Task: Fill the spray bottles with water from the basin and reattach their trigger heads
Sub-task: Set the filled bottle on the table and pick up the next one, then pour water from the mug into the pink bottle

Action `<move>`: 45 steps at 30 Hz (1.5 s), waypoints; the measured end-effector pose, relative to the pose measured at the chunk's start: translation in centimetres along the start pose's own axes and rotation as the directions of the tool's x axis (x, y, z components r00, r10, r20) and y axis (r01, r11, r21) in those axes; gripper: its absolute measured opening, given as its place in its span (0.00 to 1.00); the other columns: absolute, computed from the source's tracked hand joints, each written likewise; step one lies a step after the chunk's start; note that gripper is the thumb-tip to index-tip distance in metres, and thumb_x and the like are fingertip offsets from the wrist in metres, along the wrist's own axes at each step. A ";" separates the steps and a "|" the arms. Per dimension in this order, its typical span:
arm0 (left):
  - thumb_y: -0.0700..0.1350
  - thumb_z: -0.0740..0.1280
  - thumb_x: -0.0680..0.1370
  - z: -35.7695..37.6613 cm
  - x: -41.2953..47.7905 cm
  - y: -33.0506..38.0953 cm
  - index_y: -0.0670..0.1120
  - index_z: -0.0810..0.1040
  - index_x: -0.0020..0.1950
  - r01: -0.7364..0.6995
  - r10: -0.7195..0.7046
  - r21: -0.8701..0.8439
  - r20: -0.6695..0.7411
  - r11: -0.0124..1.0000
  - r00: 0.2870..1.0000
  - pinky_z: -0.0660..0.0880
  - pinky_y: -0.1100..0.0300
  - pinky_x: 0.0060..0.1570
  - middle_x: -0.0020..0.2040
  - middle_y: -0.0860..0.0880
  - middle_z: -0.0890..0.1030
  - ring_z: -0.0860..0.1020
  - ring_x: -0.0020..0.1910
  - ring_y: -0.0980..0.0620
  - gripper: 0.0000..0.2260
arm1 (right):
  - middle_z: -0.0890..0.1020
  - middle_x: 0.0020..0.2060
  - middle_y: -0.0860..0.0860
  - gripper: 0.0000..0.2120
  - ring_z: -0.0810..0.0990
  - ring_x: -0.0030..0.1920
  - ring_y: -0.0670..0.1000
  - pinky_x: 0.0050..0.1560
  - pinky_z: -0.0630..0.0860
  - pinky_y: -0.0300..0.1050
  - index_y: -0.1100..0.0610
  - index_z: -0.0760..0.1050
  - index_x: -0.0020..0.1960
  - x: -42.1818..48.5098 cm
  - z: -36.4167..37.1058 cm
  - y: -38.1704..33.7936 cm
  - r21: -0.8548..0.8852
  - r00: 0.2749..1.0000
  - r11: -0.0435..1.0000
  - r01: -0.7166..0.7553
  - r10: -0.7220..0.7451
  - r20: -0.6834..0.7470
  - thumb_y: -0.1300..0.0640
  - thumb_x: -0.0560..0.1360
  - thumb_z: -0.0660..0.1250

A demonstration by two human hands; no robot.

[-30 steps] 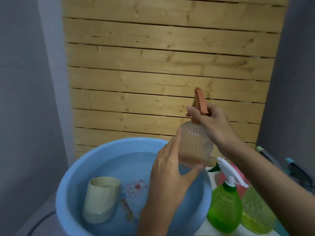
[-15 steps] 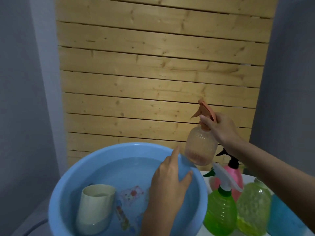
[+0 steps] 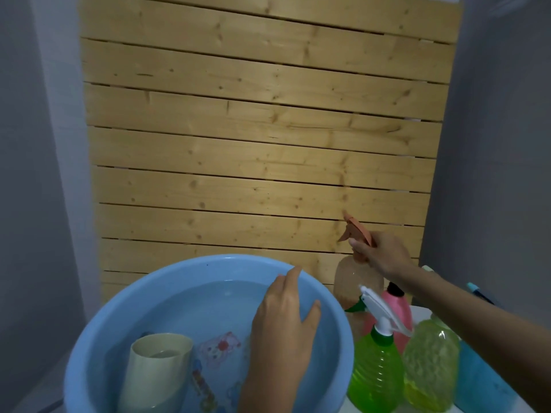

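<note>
Water (image 3: 226,296) fills basin (image 3: 190,263); right hand (image 3: 384,257) apparently grips orange bottle (image 3: 351,283).

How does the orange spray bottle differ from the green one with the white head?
The orange bottle is gripped at its trigger head by the right hand; the green bottle stands untouched. The orange bottle's head matches its body; the green bottle's is white. The orange bottle is farther back, the green bottle in front beside the basin. Both are upright with heads attached.
</note>
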State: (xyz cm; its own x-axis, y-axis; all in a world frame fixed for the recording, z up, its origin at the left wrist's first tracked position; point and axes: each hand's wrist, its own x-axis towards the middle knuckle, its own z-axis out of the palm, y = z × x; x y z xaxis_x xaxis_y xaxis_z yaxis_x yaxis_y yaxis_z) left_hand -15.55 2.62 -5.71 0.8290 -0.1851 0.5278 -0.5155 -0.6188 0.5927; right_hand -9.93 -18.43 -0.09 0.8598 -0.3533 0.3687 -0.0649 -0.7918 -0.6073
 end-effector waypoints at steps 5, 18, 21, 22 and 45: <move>0.47 0.80 0.63 1.3 0.5 -0.2 0.50 0.79 0.60 -0.161 0.188 0.189 -0.131 0.969 0.973 0.80 0.54 0.50 0.55 0.51 0.82 0.78 0.61 0.49 0.26 | 0.81 0.35 0.56 0.14 0.76 0.33 0.52 0.30 0.67 0.41 0.61 0.80 0.42 -0.7 1.7 0.8 -0.111 0.990 0.986 -0.126 0.132 0.050 0.50 0.76 0.68; 0.59 0.55 0.78 1.3 0.8 0.0 0.57 0.65 0.73 -0.235 0.297 0.260 -0.234 0.936 0.926 0.61 0.52 0.72 0.71 0.48 0.70 0.61 0.75 0.47 0.24 | 0.78 0.39 0.57 0.11 0.79 0.45 0.55 0.47 0.76 0.47 0.65 0.75 0.43 0.0 3.5 0.6 -0.149 0.864 0.892 -0.427 0.451 0.223 0.57 0.72 0.72; 0.59 0.55 0.78 1.0 0.7 0.3 0.58 0.58 0.76 -0.265 0.325 0.245 -0.250 0.932 0.912 0.58 0.49 0.73 0.76 0.48 0.62 0.53 0.77 0.47 0.25 | 0.80 0.45 0.60 0.13 0.80 0.48 0.56 0.50 0.77 0.48 0.67 0.76 0.49 0.2 3.3 0.3 -0.203 0.851 0.901 -0.384 0.430 0.300 0.58 0.71 0.72; 0.59 0.56 0.79 0.9 0.7 0.4 0.59 0.57 0.77 -0.271 0.330 0.242 -0.253 0.932 0.909 0.55 0.48 0.74 0.77 0.48 0.60 0.50 0.78 0.48 0.26 | 0.80 0.44 0.59 0.13 0.79 0.45 0.55 0.47 0.77 0.47 0.67 0.76 0.50 0.2 3.2 0.2 -0.237 0.843 0.903 -0.359 0.423 0.333 0.58 0.72 0.71; 0.58 0.58 0.79 1.0 0.1 0.3 0.59 0.46 0.78 -0.270 0.333 0.277 -0.210 0.922 0.919 0.45 0.44 0.73 0.79 0.47 0.44 0.41 0.77 0.47 0.31 | 0.71 0.66 0.54 0.21 0.66 0.69 0.58 0.72 0.51 0.61 0.46 0.65 0.72 -0.1 0.0 2.0 -0.938 0.947 0.326 0.122 0.246 0.208 0.58 0.79 0.57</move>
State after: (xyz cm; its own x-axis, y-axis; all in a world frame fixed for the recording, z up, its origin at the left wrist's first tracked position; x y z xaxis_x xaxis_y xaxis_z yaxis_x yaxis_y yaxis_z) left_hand -15.35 1.62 -6.10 0.5447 -0.2154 0.8105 -0.6393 -0.7321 0.2351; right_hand -10.16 -19.96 -1.39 0.9034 -0.4255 0.0531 -0.3915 -0.7679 0.5069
